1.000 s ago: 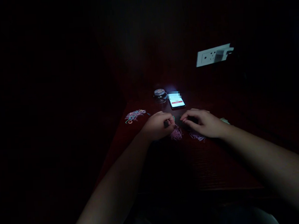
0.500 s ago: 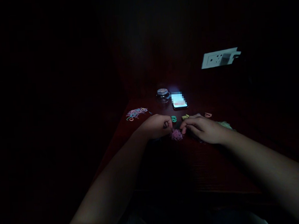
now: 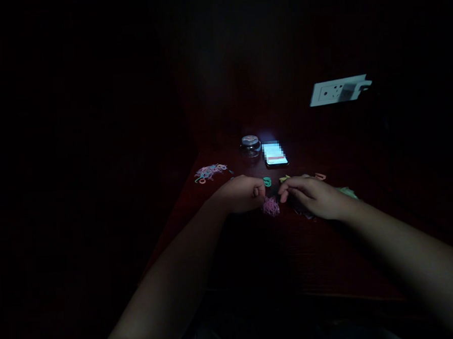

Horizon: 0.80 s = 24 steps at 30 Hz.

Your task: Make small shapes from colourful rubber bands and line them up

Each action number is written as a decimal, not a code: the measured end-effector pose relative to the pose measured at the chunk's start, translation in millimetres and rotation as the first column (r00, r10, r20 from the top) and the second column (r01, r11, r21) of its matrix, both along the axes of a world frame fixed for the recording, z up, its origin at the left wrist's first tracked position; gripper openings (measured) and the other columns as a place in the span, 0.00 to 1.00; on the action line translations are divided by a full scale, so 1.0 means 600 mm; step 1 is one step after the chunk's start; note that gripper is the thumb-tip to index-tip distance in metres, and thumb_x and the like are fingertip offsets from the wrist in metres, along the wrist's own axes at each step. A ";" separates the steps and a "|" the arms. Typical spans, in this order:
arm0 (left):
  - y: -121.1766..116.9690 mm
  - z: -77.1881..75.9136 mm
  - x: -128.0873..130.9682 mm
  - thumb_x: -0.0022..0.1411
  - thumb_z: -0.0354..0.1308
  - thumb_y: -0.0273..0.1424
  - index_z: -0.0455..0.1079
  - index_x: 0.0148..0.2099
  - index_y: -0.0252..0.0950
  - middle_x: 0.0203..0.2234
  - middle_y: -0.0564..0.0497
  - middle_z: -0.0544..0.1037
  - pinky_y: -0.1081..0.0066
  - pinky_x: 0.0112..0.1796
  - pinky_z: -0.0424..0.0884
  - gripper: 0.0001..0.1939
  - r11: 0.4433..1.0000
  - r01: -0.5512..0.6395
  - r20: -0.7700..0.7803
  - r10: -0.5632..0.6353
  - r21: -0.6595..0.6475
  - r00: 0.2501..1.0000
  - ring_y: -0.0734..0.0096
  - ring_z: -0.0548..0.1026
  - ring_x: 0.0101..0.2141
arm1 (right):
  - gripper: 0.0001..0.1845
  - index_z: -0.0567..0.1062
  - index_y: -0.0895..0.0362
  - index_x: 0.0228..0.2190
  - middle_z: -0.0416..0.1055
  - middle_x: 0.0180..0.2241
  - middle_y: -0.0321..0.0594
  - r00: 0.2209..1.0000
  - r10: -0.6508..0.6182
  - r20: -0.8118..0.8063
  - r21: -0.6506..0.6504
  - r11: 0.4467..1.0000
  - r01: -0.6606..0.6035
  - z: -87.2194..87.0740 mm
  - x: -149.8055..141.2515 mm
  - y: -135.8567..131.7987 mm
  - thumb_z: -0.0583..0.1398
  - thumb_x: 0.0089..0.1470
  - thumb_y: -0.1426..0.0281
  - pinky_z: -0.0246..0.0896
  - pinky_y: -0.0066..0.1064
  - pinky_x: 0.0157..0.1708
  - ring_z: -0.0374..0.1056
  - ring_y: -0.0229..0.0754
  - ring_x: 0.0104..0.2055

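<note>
My left hand is curled closed at the left edge of a small pile of pink elastic bands. Whatever its fingertips pinch, if anything, is too small and dark to make out. Across a narrow gap, my right hand has thumb and fingers bent together just right of the pink pile; its grip is also unclear. Beyond the hands lie a green band, a yellow band partly behind my right hand, and an orange band. Under my right hand is a dark pile, mostly hidden.
A mixed pile of coloured bands lies at the left of the dark red table. A round clear jar stands beside a lit phone. Pale bands show past my right wrist. A wall socket holds a plug.
The whole view has shifted slightly, with things now a little further right and lower. Both hands keep nearly the same closed poses around the pink pile.
</note>
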<state>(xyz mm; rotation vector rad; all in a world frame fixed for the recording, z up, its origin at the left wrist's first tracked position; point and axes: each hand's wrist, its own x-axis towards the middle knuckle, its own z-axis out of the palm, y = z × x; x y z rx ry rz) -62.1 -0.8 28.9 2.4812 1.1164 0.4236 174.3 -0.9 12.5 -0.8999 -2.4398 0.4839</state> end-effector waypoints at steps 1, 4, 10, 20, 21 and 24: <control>-0.001 0.001 0.000 0.54 0.54 0.29 0.70 0.32 0.36 0.26 0.53 0.76 0.75 0.26 0.60 0.05 1.000 -0.005 0.011 0.005 0.015 1.000 0.77 0.70 0.26 | 0.13 0.74 0.53 0.36 0.77 0.33 0.36 1.000 -0.013 0.004 0.015 1.000 0.013 0.000 0.000 0.001 0.49 0.59 0.74 0.63 0.35 0.41 0.71 0.40 0.35; -0.001 0.003 0.000 0.54 0.54 0.29 0.70 0.32 0.36 0.26 0.53 0.76 0.74 0.27 0.61 0.05 0.998 -0.022 0.049 0.019 0.059 0.999 0.77 0.70 0.26 | 0.13 0.74 0.53 0.35 0.77 0.33 0.37 1.000 -0.019 0.024 0.027 0.999 0.018 0.003 -0.002 -0.001 0.49 0.59 0.73 0.62 0.36 0.42 0.71 0.41 0.36; 0.004 -0.005 0.000 0.55 0.54 0.29 0.71 0.35 0.36 0.29 0.53 0.76 0.74 0.29 0.63 0.06 0.998 0.025 0.063 -0.028 0.054 0.998 0.76 0.71 0.29 | 0.14 0.75 0.53 0.35 0.77 0.35 0.38 1.000 -0.004 -0.001 0.005 1.000 0.004 0.004 -0.005 -0.005 0.49 0.60 0.73 0.63 0.35 0.41 0.72 0.41 0.38; -0.001 -0.007 0.018 0.60 0.55 0.30 0.73 0.36 0.38 0.30 0.52 0.77 0.71 0.36 0.65 0.06 0.978 0.036 0.147 -0.068 0.208 0.987 0.73 0.72 0.34 | 0.07 0.77 0.55 0.34 0.74 0.31 0.39 1.000 0.017 -0.023 0.073 0.997 -0.015 0.006 -0.011 -0.010 0.60 0.54 0.66 0.61 0.35 0.37 0.69 0.41 0.34; -0.002 -0.007 0.019 0.60 0.55 0.30 0.73 0.36 0.38 0.30 0.52 0.77 0.71 0.36 0.65 0.06 0.976 0.033 0.151 -0.067 0.215 0.986 0.73 0.71 0.34 | 0.07 0.77 0.55 0.33 0.74 0.30 0.39 1.000 0.019 -0.023 0.081 0.997 -0.017 0.006 -0.012 -0.011 0.60 0.54 0.66 0.61 0.35 0.37 0.69 0.41 0.34; -0.003 -0.007 0.019 0.60 0.55 0.31 0.73 0.37 0.38 0.30 0.52 0.77 0.71 0.36 0.65 0.06 0.974 0.026 0.164 -0.064 0.225 0.984 0.73 0.71 0.34 | 0.06 0.77 0.55 0.32 0.73 0.29 0.38 0.999 0.016 -0.039 0.095 0.995 -0.012 0.005 -0.012 -0.009 0.60 0.55 0.67 0.60 0.35 0.36 0.68 0.40 0.33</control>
